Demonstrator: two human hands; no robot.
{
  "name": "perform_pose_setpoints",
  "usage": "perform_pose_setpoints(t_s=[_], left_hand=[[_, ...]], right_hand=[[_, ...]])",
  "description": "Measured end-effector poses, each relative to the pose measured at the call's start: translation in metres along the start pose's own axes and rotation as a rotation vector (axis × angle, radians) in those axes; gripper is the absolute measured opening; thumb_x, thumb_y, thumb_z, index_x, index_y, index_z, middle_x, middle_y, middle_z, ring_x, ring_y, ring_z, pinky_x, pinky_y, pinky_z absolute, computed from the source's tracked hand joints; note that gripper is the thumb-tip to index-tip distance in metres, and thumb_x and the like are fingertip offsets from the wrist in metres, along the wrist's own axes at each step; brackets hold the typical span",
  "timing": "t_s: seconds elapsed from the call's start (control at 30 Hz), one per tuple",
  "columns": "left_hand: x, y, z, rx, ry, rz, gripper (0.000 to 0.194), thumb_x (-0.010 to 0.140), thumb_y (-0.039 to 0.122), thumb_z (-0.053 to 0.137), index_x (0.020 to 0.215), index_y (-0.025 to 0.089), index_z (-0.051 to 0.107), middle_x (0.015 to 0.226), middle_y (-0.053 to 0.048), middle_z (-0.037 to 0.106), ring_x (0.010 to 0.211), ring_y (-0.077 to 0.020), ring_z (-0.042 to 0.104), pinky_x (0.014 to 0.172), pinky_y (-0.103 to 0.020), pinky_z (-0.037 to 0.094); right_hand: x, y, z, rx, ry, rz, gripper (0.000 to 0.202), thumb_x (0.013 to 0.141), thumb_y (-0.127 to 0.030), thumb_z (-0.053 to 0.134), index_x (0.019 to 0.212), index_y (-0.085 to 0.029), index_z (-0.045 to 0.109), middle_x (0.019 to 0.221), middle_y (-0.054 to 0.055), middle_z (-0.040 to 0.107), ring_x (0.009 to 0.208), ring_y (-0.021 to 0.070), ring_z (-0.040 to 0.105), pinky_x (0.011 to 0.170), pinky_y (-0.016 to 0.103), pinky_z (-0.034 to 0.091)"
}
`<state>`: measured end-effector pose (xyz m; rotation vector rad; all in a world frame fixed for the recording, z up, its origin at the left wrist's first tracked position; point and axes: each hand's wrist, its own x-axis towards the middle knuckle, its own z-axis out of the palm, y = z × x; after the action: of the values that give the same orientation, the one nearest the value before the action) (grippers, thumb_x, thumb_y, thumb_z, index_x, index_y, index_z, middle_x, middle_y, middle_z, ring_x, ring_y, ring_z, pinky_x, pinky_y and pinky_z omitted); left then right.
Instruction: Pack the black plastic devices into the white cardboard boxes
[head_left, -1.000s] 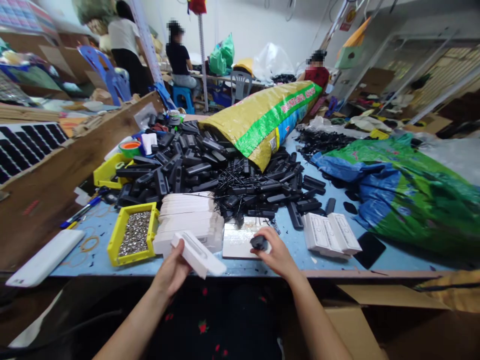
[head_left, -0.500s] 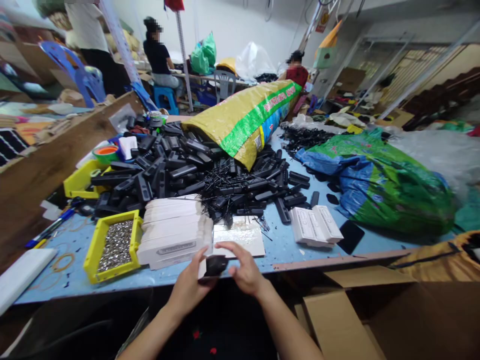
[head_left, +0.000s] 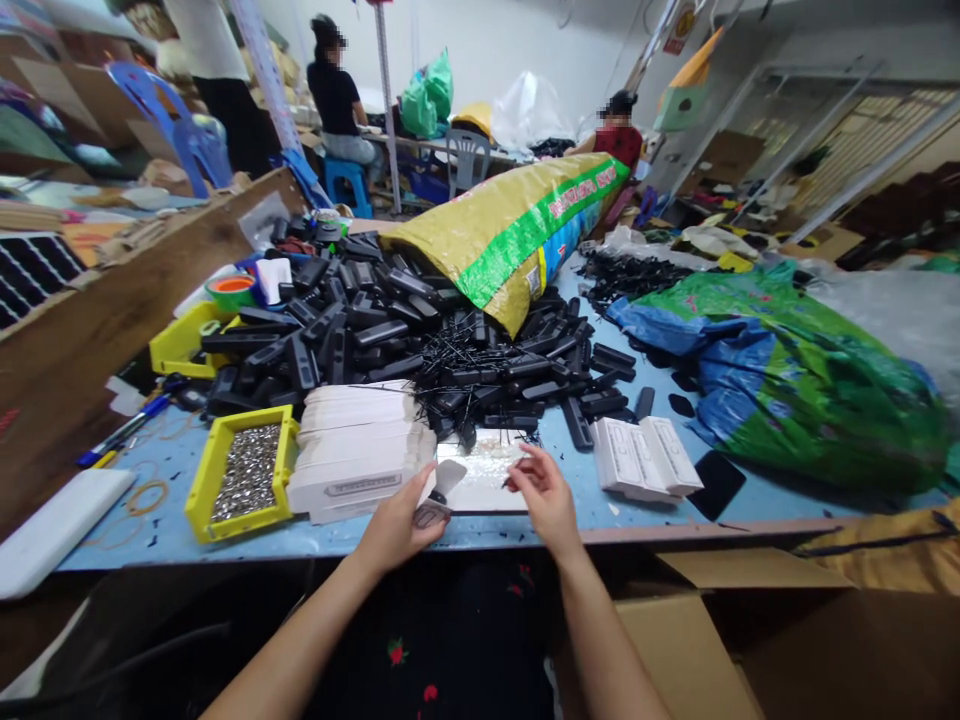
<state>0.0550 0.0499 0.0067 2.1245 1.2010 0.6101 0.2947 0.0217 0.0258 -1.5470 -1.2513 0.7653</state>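
My left hand [head_left: 399,522] is closed around a small white printed box [head_left: 433,514] with a raised pale flap; something dark shows at its opening. My right hand [head_left: 547,492] is apart from it to the right, thumb and fingers pinched on a small black piece [head_left: 511,483] whose kind I cannot make out. Under and between the hands lies a white slab [head_left: 480,496] with a shiny top. Left of it stands a stack of flat white boxes [head_left: 352,455]. Behind is a large heap of black plastic casings [head_left: 375,332] with thin black stalks [head_left: 465,350].
A yellow bin of small metal parts [head_left: 251,470] stands at left, with another yellow bin [head_left: 176,342] behind. White boxes [head_left: 637,460] and a black pad [head_left: 720,484] lie right. Yellow [head_left: 465,240] and green-blue sacks [head_left: 810,370] take up space; an open carton [head_left: 667,640] stands below right.
My right hand has moved right, away from my left hand, and its fingers have closed together. The box in my left hand has turned, and its flap now shows. The view has shifted slightly.
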Motion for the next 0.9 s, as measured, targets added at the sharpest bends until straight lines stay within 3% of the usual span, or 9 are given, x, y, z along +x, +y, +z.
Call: perform_pose_setpoints(t_s=[0.07, 0.13, 0.2, 0.3, 0.4, 0.5, 0.57, 0.73, 0.9], left_hand=[[0.0, 0.0, 0.002, -0.02, -0.01, -0.022, 0.075, 0.078, 0.034, 0.058, 0.143, 0.022, 0.021, 0.139, -0.012, 0.044, 0.122, -0.0261, 0.049, 0.097, -0.035, 0.042], [0.0, -0.003, 0.003, -0.058, 0.028, -0.065, 0.077, 0.078, 0.035, 0.058, 0.143, 0.02, 0.019, 0.135, -0.014, 0.047, 0.113, -0.0261, 0.056, 0.091, -0.036, 0.046], [0.0, -0.007, 0.004, -0.088, 0.09, -0.063, 0.07, 0.078, 0.035, 0.059, 0.138, 0.019, 0.027, 0.129, -0.014, 0.052, 0.108, -0.0249, 0.059, 0.089, -0.036, 0.046], [0.0, -0.013, 0.004, -0.09, 0.105, 0.017, 0.044, 0.077, 0.035, 0.06, 0.116, 0.019, 0.046, 0.114, -0.011, 0.058, 0.103, -0.023, 0.059, 0.089, -0.036, 0.046], [0.003, -0.011, 0.003, -0.129, 0.067, 0.006, 0.057, 0.072, 0.034, 0.064, 0.121, 0.017, 0.04, 0.111, -0.013, 0.058, 0.095, -0.0235, 0.061, 0.084, -0.036, 0.047], [0.007, -0.005, 0.0, -0.213, 0.023, -0.094, 0.094, 0.068, 0.032, 0.066, 0.142, 0.015, 0.011, 0.118, -0.017, 0.056, 0.089, -0.0243, 0.064, 0.08, -0.036, 0.049], [0.01, -0.002, -0.002, -0.241, 0.002, -0.137, 0.104, 0.067, 0.03, 0.066, 0.146, 0.015, 0.0, 0.123, -0.018, 0.053, 0.085, -0.0244, 0.065, 0.078, -0.035, 0.049], [0.011, 0.002, -0.001, -0.203, 0.015, -0.192, 0.099, 0.068, 0.028, 0.062, 0.147, 0.013, 0.004, 0.106, -0.015, 0.063, 0.076, -0.0263, 0.065, 0.073, -0.035, 0.049], [0.009, -0.001, -0.001, -0.195, 0.02, -0.158, 0.095, 0.07, 0.028, 0.061, 0.147, 0.015, 0.005, 0.126, -0.017, 0.053, 0.093, -0.0282, 0.063, 0.083, -0.038, 0.047]], right_hand=[[-0.009, -0.021, 0.029, 0.118, -0.019, -0.136, 0.03, 0.087, -0.031, 0.054, 0.115, -0.022, 0.054, 0.09, 0.004, 0.064, 0.078, 0.0162, 0.061, 0.074, 0.032, 0.05], [-0.013, -0.033, 0.05, 0.007, -0.11, -0.305, 0.018, 0.085, -0.031, 0.058, 0.101, -0.024, 0.064, 0.087, 0.004, 0.065, 0.084, 0.0178, 0.059, 0.084, 0.037, 0.046], [-0.012, -0.034, 0.062, -0.083, -0.162, -0.395, 0.014, 0.083, -0.032, 0.061, 0.092, -0.025, 0.069, 0.088, 0.005, 0.066, 0.091, 0.0198, 0.057, 0.091, 0.041, 0.042], [-0.006, -0.023, 0.073, 0.123, -0.091, -0.203, 0.032, 0.084, -0.041, 0.058, 0.109, -0.022, 0.065, 0.094, 0.007, 0.066, 0.086, 0.0184, 0.059, 0.084, 0.037, 0.047], [-0.004, -0.011, 0.084, 0.387, -0.256, -0.056, 0.048, 0.084, -0.053, 0.054, 0.119, -0.021, 0.06, 0.102, 0.007, 0.067, 0.088, 0.0192, 0.064, 0.081, 0.034, 0.051], [-0.007, -0.008, 0.092, 0.4, -0.355, -0.234, 0.043, 0.081, -0.055, 0.056, 0.105, -0.022, 0.069, 0.115, 0.008, 0.064, 0.109, 0.0236, 0.059, 0.097, 0.04, 0.044], [-0.008, -0.011, 0.093, 0.343, -0.354, -0.312, 0.033, 0.081, -0.05, 0.059, 0.095, -0.024, 0.072, 0.117, 0.006, 0.063, 0.111, 0.0238, 0.058, 0.101, 0.042, 0.042], [-0.003, -0.018, 0.092, 0.306, -0.313, -0.191, 0.028, 0.085, -0.035, 0.055, 0.107, -0.024, 0.068, 0.109, 0.005, 0.067, 0.101, 0.0208, 0.064, 0.091, 0.038, 0.051], [-0.004, -0.017, 0.089, 0.157, -0.231, -0.445, 0.028, 0.088, -0.025, 0.05, 0.112, -0.023, 0.065, 0.114, 0.005, 0.065, 0.108, 0.0195, 0.06, 0.098, 0.039, 0.046]])
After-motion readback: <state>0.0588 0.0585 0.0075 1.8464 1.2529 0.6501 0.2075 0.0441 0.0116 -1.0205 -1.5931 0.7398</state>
